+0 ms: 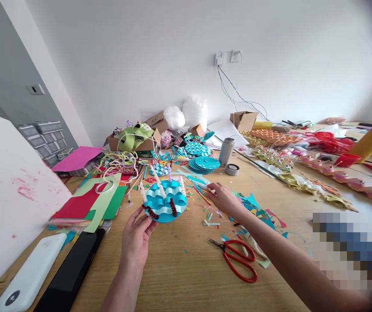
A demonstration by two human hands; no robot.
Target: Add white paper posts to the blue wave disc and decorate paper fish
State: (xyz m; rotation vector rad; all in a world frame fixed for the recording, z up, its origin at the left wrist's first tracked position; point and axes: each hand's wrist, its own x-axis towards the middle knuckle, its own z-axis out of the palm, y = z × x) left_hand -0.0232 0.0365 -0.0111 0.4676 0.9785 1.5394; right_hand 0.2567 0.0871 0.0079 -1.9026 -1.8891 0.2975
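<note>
My left hand grips the lower left edge of a round blue paper craft. Wavy light and dark blue strips cover it, with white and dark brown fuzzy pieces standing on it. My right hand reaches out to the right of the craft, over light blue paper strips; its fingers are bent together at the strips, and what they pinch, if anything, is too small to make out. Behind that hand lies a stack of blue paper discs.
Red-handled scissors lie near my right forearm, beside paper scraps. A steel bottle stands behind. At left are coloured paper sheets, a tape roll, a black case and a white device.
</note>
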